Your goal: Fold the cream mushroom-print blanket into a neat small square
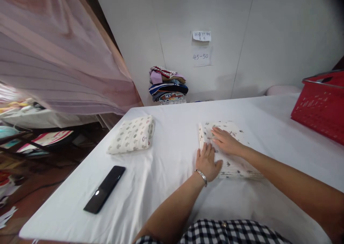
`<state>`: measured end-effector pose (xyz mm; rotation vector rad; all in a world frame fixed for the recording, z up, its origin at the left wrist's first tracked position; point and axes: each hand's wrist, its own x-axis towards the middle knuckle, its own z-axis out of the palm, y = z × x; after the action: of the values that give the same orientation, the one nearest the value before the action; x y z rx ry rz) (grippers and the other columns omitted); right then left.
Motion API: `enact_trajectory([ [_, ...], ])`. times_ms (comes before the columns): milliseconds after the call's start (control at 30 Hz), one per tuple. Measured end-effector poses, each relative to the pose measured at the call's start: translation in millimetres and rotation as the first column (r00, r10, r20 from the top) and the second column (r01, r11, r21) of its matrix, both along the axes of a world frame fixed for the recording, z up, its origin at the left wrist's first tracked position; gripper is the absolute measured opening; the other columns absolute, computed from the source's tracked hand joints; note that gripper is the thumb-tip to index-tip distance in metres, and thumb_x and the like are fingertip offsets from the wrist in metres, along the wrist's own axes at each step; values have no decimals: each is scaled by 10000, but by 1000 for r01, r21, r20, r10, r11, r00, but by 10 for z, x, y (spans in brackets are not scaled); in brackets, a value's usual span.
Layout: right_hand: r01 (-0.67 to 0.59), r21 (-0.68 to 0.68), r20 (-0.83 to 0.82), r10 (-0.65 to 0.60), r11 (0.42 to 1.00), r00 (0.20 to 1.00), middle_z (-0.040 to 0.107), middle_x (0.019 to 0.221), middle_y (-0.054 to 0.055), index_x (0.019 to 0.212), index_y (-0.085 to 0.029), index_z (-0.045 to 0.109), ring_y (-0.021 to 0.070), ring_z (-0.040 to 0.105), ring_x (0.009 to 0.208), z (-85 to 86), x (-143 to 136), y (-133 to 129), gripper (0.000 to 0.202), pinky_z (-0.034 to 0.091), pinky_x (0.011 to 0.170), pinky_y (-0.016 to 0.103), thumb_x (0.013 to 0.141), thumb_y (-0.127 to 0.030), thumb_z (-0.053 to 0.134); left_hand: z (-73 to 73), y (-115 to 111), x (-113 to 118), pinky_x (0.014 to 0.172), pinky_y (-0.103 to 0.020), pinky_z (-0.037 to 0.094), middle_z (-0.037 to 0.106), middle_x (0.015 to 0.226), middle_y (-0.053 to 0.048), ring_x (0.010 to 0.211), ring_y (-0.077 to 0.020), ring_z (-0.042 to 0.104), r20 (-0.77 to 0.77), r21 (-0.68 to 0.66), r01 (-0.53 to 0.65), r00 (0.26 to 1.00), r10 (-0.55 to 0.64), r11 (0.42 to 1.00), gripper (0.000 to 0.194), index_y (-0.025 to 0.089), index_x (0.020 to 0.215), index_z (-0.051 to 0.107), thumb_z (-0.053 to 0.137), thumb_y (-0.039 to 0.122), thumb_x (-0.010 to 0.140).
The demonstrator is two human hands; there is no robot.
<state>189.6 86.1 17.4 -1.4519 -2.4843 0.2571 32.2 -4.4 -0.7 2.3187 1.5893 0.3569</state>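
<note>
A folded white cloth (233, 161) with small dark printed motifs lies on the white-covered table (172, 136) in front of me. Flat on its left edge rests my left hand (208, 163), fingers extended and a silver bangle at the wrist. My right hand (225, 140) lies on top of the same cloth, a little farther back, with its fingers stretched out. Neither hand grips anything that I can see. Off to the left sits a second folded white cloth (133, 134), printed with grey mushroom-like shapes.
A black phone (104, 189) lies near the table's left edge. At the right stands a red plastic basket (319, 107). Beyond the far edge, a stack of folded clothes (168, 86) rises against the wall. A pink curtain (67, 54) hangs at the left.
</note>
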Motion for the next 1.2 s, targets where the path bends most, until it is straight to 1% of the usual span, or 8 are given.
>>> enact_trajectory([
  [133,-25,15,42,24,1000,999,342,1491,127,1378,-145,422,262,239,1396,-73,-372,439,502,256,1098,465,928,-334,309,-12,-2,-9,1162,-526,137,243,1543,-66,1443,-250,90,18,-16,4,1000,-4,1000,658,147,1444,332,347,514,897],
  [267,16,0,122,-16,1000,992,335,1492,140,1392,-124,393,265,254,1388,-258,-570,665,523,231,1097,469,936,-358,291,-33,-3,0,1162,-532,134,255,1536,-90,1438,-270,112,52,2,10,999,-10,1000,655,132,1435,354,369,501,893],
  [400,24,22,159,-27,999,987,288,1519,115,1427,-148,341,254,222,1402,-370,-599,681,540,201,1104,476,934,-353,262,-56,0,11,1161,-534,134,270,1528,-110,1432,-289,134,76,2,25,997,-25,1000,649,127,1434,360,391,479,890],
  [667,32,-54,173,-22,998,985,345,1489,129,1363,-145,416,271,250,1388,-237,-653,760,527,235,1088,491,918,-407,309,-62,-13,13,1152,-554,135,274,1528,-93,1430,-286,142,92,12,12,996,-13,1000,659,137,1441,351,373,493,887],
  [867,92,-84,186,-75,992,980,211,1548,107,1444,-152,310,267,155,1421,-300,-741,770,590,157,1122,504,926,-436,300,-37,-5,14,1156,-548,123,273,1528,-99,1432,-276,138,85,-11,14,996,-13,1000,662,123,1442,345,368,485,888],
  [967,79,-161,139,-57,984,989,242,1538,98,1447,-157,316,269,188,1414,-211,-681,804,616,197,1126,463,924,-482,280,-31,-8,17,1151,-560,130,268,1531,-94,1432,-281,133,82,-6,10,997,-10,1000,648,134,1439,351,372,477,890],
  [1033,108,-157,86,-96,982,992,259,1534,84,1448,-167,320,263,203,1410,-133,-547,845,614,227,1126,421,926,-486,262,-31,-13,20,1148,-563,136,268,1531,-92,1433,-281,131,85,-11,9,996,-9,1000,634,144,1436,356,372,470,892],
  [1200,272,-1,96,-271,962,958,406,1454,106,1376,-191,421,311,279,1375,-81,130,887,553,266,1097,478,889,-445,357,-53,-12,27,1145,-560,144,275,1530,-89,1431,-288,134,108,-18,9,994,-7,1000,619,161,1431,362,378,466,893],
])
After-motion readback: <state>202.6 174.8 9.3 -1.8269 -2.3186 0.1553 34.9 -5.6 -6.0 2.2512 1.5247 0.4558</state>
